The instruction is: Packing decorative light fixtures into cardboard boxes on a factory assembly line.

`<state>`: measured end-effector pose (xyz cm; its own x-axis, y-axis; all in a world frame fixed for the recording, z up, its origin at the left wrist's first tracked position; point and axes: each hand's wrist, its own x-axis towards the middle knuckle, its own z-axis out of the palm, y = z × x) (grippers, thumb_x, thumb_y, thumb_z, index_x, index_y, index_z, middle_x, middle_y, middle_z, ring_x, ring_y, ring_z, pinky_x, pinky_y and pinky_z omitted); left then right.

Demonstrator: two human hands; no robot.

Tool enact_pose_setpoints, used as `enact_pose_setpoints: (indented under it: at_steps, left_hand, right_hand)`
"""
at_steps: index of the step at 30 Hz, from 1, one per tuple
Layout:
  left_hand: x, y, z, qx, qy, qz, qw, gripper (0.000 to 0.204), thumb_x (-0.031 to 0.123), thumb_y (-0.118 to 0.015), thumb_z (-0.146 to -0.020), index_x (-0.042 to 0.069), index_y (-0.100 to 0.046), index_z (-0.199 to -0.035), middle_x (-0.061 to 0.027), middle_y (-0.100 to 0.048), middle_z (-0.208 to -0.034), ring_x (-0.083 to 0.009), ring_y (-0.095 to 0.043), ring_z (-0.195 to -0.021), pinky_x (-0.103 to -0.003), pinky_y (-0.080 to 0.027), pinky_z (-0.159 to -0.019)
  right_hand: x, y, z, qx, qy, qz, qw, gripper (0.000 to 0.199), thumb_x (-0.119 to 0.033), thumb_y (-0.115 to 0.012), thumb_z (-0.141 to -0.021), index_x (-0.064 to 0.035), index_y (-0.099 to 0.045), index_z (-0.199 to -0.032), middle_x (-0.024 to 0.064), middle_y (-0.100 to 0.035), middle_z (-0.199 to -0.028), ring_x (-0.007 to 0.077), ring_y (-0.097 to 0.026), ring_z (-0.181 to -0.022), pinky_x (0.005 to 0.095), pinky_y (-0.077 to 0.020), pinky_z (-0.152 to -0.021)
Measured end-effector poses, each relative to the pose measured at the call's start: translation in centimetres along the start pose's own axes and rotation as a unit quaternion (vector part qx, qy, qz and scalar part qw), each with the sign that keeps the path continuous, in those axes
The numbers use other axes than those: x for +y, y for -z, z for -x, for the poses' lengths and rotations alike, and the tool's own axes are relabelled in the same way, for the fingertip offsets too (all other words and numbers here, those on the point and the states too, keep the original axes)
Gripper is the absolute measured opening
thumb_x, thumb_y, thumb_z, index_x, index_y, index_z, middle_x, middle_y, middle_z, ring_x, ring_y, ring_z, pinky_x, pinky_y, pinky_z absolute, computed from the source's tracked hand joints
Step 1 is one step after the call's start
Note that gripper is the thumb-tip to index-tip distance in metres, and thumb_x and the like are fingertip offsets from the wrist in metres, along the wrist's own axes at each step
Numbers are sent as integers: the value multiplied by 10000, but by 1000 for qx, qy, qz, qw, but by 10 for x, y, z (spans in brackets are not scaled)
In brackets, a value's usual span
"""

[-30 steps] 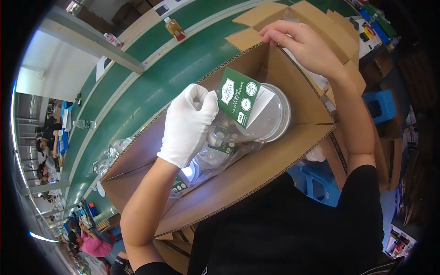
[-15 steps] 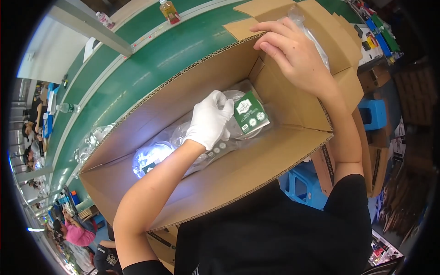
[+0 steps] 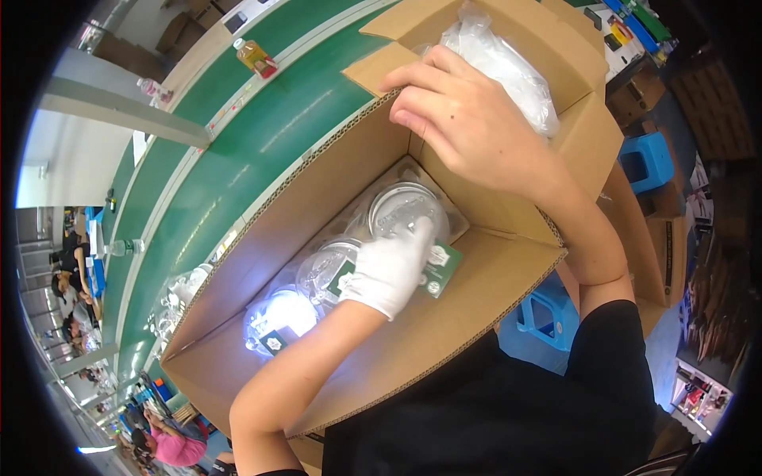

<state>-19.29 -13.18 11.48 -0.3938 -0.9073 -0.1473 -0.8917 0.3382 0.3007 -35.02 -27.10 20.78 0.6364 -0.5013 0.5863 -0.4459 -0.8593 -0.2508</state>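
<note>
a gloved left hand [image 3: 393,270] reaches into a long brown cardboard box [image 3: 464,329], where three clear round jars [image 3: 327,266] stand or lie in a row, from eight o'clock to one o'clock of the box's middle. the jar at eight o'clock glows with a white light [image 3: 290,313]; the one at one o'clock lies under the gloved fingers, a green printed card [image 3: 444,279] hanging beside them toward the near wall. whether the glove is grasping that jar or only touching it cannot be told, since the hand covers the contact. the bare right hand [image 3: 480,131] is bent over the box's twelve o'clock corner, fingers at the rim; whether they clasp the cardboard cannot be told.

beyond, at one o'clock, a second cardboard box [image 3: 583,119] with its flaps spread holds a white plastic bag [image 3: 508,71], partly hidden by the right hand. the left forearm crosses the near edge of the long box, masking part of its floor.

a green work surface [image 3: 262,151] runs behind, carrying an amber drink bottle [image 3: 254,57] at eleven o'clock, a clear bottle [image 3: 125,247] at nine and clear plastic pieces [image 3: 178,301] at eight. a blue stool [image 3: 549,321] stands at four o'clock, while a person in pink [image 3: 176,450] appears between seven and eight.
</note>
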Motion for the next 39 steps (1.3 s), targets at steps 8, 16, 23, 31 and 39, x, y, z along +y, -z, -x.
enact_pose_setpoints:
  at_steps: [8, 16, 23, 31, 39]
  left_hand:
    - [-4, -14, -8, 29, -12, -79, 996, 225, 190, -665, -851, 85, -513, -979, -127, -647, -741, -266, -702, -580, -392, -544, -476]
    - [-13, -3, 10, 67, -12, -72, 995, 106, 176, -589, -889, 95, -534, -929, -100, -616, -580, -283, -651, -471, -419, -510, -424]
    - [-23, -12, 33, 87, -15, -43, 995, 144, 185, -632, -860, 84, -536, -895, -101, -590, -539, -309, -607, -443, -426, -479, -420]
    - [-24, -20, 44, 135, -23, 12, 991, 83, 130, -571, -874, 75, -542, -929, -128, -613, -560, -336, -652, -483, -463, -509, -432]
    - [-26, -23, 56, 133, -53, 57, 988, 108, 138, -553, -903, 87, -547, -998, -156, -652, -601, -359, -668, -525, -502, -514, -486]
  right_hand:
    - [6, -3, 3, 18, 8, -2, 1000, 94, -108, -664, -892, -17, -680, -874, 52, -657, -1127, 264, -570, -985, 361, -513, -840]
    - [0, 5, 3, 10, 34, 27, 999, 100, -120, -687, -866, -20, -679, -861, 59, -652, -1139, 248, -577, -1022, 360, -506, -856]
    - [-30, 20, -19, -59, 259, 164, 950, 128, -133, -644, -764, -51, -632, -861, 67, -605, -1126, 179, -584, -1012, 305, -464, -850]
    - [-41, -55, -18, -695, 49, 168, 697, 272, -125, -548, -901, -6, -706, -1087, 173, -670, -1212, 332, -639, -1148, 424, -526, -935]
    - [18, -153, 27, -700, -31, 234, 674, 344, -144, -629, -871, -54, -710, -1194, 193, -686, -1222, 324, -642, -1169, 428, -515, -972]
